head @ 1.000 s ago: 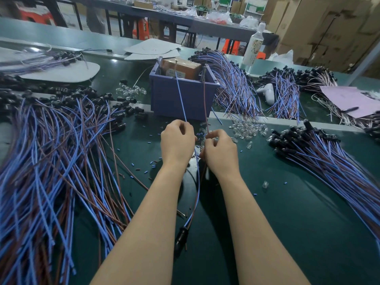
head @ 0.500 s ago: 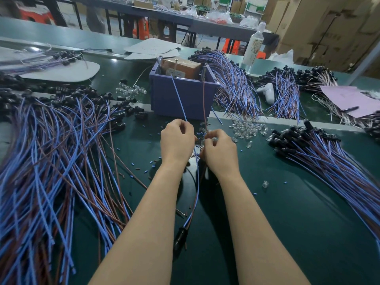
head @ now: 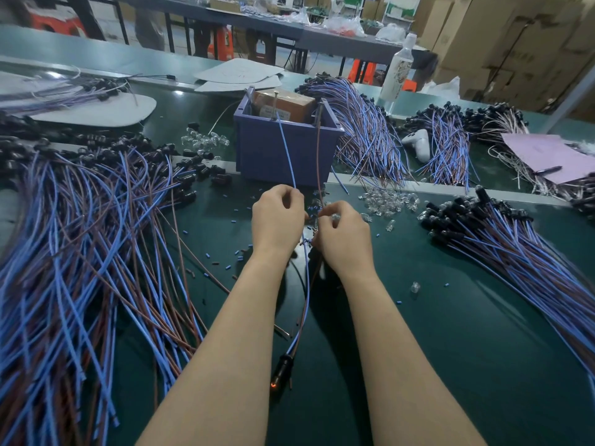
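My left hand (head: 277,217) pinches a blue wire (head: 287,152) that rises toward the purple bin (head: 283,149). My right hand (head: 343,236) has its fingers curled round a brown wire (head: 318,146) and a small clear part at its fingertips. Both wires run down between my wrists to a black lamp holder (head: 282,368) lying on the green table (head: 450,349); a small orange glow shows at its lower end.
A big spread of blue and brown wires (head: 80,252) with black ends lies at the left, and another bundle (head: 531,252) at the right. Clear small bulbs (head: 389,201) and tiny blue sleeve bits are scattered near my hands. A white controller (head: 418,143), a bottle (head: 399,69) and pink paper (head: 547,156) sit beyond.
Both hands stay close together with only small finger shifts. The free blue wire tip has swung slightly to the left.
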The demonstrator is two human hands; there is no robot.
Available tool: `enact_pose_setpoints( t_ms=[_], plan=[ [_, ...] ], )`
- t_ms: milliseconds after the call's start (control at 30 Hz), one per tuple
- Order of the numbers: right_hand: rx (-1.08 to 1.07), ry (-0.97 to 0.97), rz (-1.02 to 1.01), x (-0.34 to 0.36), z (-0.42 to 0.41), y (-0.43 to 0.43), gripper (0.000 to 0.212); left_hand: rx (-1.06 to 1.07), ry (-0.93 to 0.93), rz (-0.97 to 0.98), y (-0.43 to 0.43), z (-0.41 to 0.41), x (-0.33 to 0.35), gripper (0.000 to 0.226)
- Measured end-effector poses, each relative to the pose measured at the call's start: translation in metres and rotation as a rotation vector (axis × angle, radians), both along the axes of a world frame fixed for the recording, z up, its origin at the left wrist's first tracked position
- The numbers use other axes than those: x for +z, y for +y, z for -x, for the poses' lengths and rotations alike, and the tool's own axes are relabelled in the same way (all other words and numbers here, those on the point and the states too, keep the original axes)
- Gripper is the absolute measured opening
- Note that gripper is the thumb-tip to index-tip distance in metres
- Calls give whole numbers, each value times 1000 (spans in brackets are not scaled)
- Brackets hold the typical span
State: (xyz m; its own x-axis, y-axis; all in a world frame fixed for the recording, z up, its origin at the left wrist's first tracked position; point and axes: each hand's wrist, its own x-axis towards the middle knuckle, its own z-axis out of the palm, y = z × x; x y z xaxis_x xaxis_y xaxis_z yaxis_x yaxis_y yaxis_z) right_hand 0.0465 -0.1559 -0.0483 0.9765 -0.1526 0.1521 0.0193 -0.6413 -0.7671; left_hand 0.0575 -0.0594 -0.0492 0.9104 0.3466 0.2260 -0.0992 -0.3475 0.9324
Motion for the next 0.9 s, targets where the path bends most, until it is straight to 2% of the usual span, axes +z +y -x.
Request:
enact_pose_setpoints(
  t_ms=[767, 900],
  plan=[
    [18, 0, -15, 0, 2, -1, 17, -25, 42, 66, -2, 8, 8, 21],
    [102, -33, -222, 17, 6, -4, 14, -176, 62, 110, -3, 9, 20, 22]
  ],
)
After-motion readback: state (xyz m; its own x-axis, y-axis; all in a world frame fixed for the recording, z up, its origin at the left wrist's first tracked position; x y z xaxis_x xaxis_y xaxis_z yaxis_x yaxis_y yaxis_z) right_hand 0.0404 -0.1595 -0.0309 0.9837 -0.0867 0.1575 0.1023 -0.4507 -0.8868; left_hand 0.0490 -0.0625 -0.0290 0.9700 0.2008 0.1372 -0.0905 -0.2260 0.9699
